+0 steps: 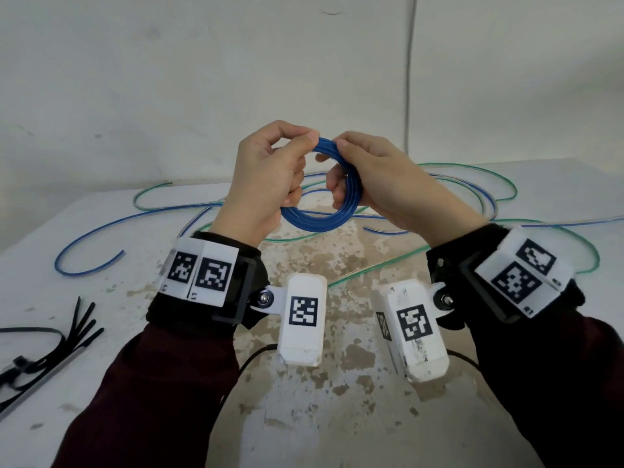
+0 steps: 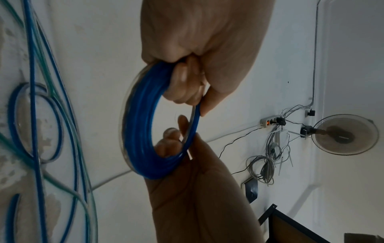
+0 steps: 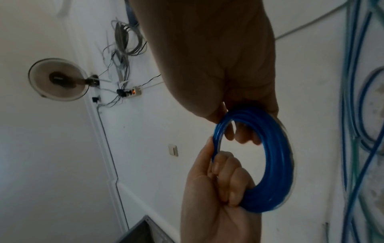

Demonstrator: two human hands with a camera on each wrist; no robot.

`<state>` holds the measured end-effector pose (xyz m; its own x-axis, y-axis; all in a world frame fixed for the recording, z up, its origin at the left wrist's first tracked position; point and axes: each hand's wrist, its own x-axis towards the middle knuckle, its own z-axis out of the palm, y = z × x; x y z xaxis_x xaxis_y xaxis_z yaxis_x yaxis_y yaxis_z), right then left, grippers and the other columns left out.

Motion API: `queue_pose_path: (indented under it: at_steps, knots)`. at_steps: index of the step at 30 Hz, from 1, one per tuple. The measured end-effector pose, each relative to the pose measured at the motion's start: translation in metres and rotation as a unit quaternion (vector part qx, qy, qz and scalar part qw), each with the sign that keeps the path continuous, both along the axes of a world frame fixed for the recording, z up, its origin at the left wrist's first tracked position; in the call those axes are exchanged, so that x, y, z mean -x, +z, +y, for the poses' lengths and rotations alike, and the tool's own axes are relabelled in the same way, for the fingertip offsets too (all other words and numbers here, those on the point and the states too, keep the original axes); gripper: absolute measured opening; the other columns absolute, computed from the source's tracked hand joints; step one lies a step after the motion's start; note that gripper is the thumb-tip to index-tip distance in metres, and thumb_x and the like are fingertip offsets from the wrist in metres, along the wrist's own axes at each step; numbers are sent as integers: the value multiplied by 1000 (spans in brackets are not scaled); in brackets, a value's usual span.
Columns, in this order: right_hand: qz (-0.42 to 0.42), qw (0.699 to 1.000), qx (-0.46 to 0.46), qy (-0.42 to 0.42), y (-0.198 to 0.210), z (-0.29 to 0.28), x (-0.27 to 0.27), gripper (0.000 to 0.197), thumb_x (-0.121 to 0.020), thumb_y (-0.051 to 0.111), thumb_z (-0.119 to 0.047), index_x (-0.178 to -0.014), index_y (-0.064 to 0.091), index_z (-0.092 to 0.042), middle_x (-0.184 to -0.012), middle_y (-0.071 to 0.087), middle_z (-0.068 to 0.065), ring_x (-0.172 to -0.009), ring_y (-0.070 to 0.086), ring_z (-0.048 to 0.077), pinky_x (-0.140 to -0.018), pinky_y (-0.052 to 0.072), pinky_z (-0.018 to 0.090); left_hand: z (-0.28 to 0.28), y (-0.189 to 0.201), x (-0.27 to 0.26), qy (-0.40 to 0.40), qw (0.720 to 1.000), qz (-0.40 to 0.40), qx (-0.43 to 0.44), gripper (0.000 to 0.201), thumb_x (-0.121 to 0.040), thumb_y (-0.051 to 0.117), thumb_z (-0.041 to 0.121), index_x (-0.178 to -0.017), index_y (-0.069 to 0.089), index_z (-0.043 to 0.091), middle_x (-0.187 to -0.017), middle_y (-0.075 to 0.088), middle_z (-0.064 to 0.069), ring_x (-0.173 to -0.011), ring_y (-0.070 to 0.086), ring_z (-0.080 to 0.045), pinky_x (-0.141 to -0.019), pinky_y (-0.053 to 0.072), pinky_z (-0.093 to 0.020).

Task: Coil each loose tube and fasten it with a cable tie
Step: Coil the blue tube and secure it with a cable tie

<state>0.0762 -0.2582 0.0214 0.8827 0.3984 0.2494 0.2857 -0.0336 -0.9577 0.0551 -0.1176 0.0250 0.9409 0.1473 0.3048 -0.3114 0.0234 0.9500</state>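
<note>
**Blue coil held in both hands over the worn white table**

A white table with patches of worn paint stands against a pale wall, and above its middle I hold the blue coil, lifted clear of the surface. My left hand grips the coil's left side, fingers curled round the bundled turns, thumb and forefinger pinching the top. My right hand clasps the right side, fingers hooked through the ring and thumb pressed on the top, just beside my left thumb. Neither hand is empty. Beneath my hands, loose tubes, blue and green, sprawl across the table in wide loops. Black cable ties lie in a loose bundle at the table's near left, well apart from the coil.
</note>
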Motion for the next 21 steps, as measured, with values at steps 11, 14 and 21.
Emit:
queue_pose_path:
  at_steps: [11, 14, 21]
  knots:
    - [148, 981, -91, 91, -26, 49, 56, 31, -105, 34, -20, -92, 56, -3, -51, 42, -2, -42, 44, 11, -52, 54, 28, 44, -16, 70, 25, 996, 64, -60, 9, -96, 55, 13, -87, 56, 12, -46, 32, 8, -34, 22, -6, -35, 21, -17]
    - [170, 975, -110, 97, -38, 70, 77, 32, -105, 33, -19, -87, 55, -5, -52, 34, -4, -40, 32, 8, -45, 45, 23, 72, -16, 95, 26, 986, 120, -115, 21, -100, 47, 31, -104, 56, 12, -55, 51, -3, -37, 37, -13, -41, 38, -21]
    - [268, 944, -153, 117, -70, 120, 109, 32, -105, 33, -19, -89, 55, -2, -56, 32, -2, -41, 33, 9, -44, 42, 24, 187, -26, 128, 150, 881, 232, -385, 18, -96, 53, 19, -90, 66, 8, -86, 67, -10, -75, 60, -23, -77, 49, -32]
